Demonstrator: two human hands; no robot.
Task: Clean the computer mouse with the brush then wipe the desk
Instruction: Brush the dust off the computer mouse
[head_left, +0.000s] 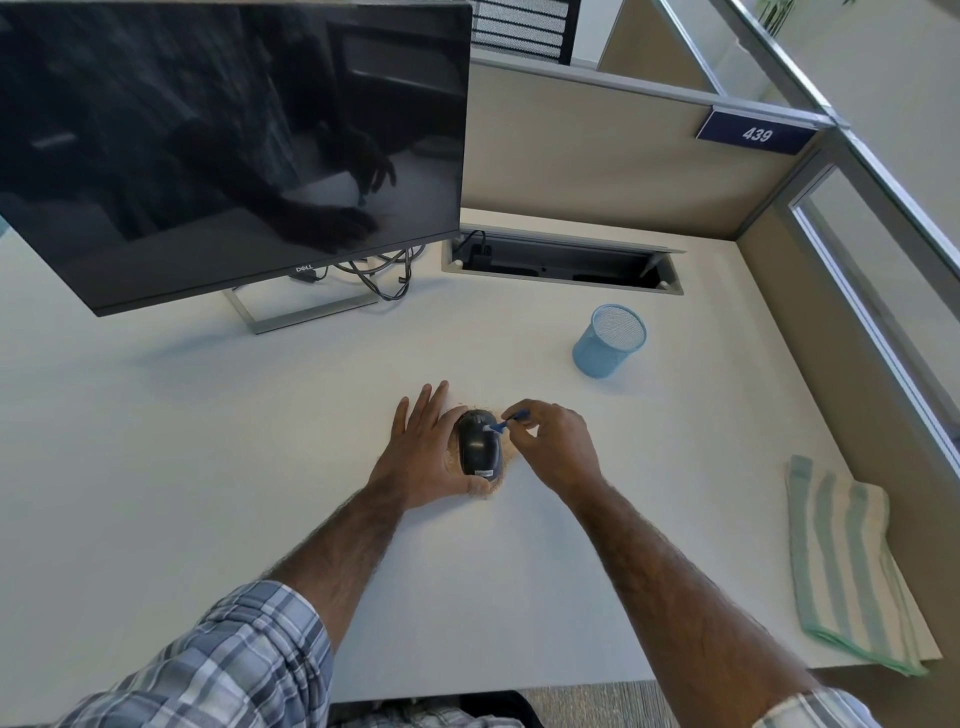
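A black computer mouse (479, 448) lies on the white desk (208, 441) at the middle, with a scatter of tan crumbs (485, 492) around it. My left hand (423, 457) holds the mouse from its left side, thumb at its near end, fingers stretched flat. My right hand (553, 441) pinches a small blue brush (506, 422) whose white tip touches the top of the mouse. A green-and-white striped cloth (852, 566) lies folded at the desk's right edge.
A dark monitor (234, 145) on a metal stand stands at the back left, cables behind it. A blue mesh pen cup (609, 340) stands right of centre. An open cable tray (561, 260) sits at the back. Beige partition walls close the back and right.
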